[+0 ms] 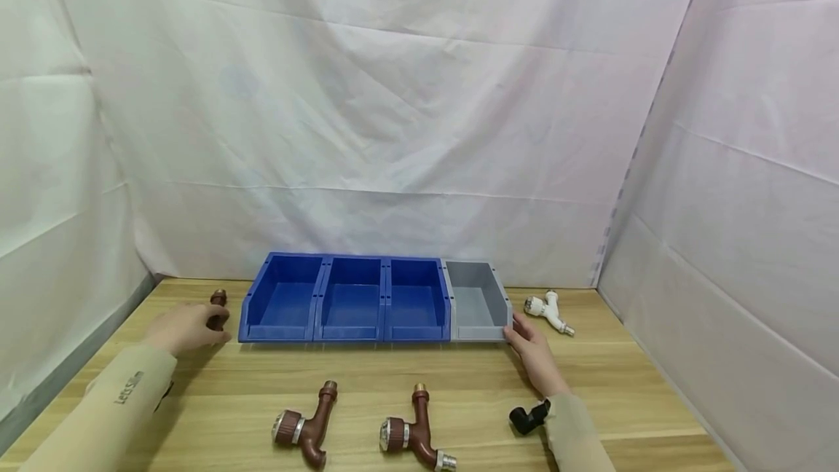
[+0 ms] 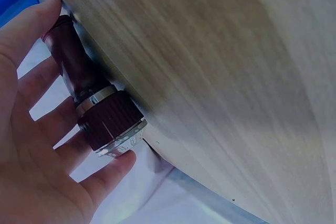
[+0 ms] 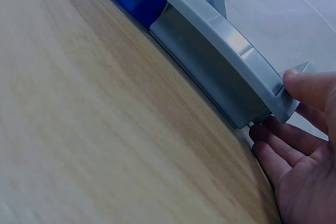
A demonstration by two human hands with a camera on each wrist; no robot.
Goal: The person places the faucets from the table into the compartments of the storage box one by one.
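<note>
Blue bins [image 1: 349, 333], three of them, sit side by side toward the back edge of your worktop [image 1: 642, 392], and a grey bin [image 1: 481, 333] butts up against the right end of the row. Your right hand [image 1: 532, 352] has that grey one by its front right corner: thumb over the rim, fingers tucked low around the outside, so yeah, that's a pinch on the plastic. Over near the back left corner, your left hand [image 1: 186, 326] is wrapped loosely about a brown tap [image 2: 94, 90] that sits just left of the blue bins. From the left wrist view your fingers there are spread apart behind it, thumb up by the narrow end and little finger down at the clear knob cap; some tips are hidden, so I can't tell how firmly they touch. Past the grey bin, toward the back right corner, you've got a white tap [image 1: 550, 310] lying at an angle, near your right hand but apart from it. Closer to you, between your forearms, lie two more brown ones: a plain-spouted tap [image 1: 313, 428] on the left and a metal-tipped tap [image 1: 419, 432] on the right, well apart from both hands. White cloth [image 1: 367, 93] hangs behind the back edge.
</note>
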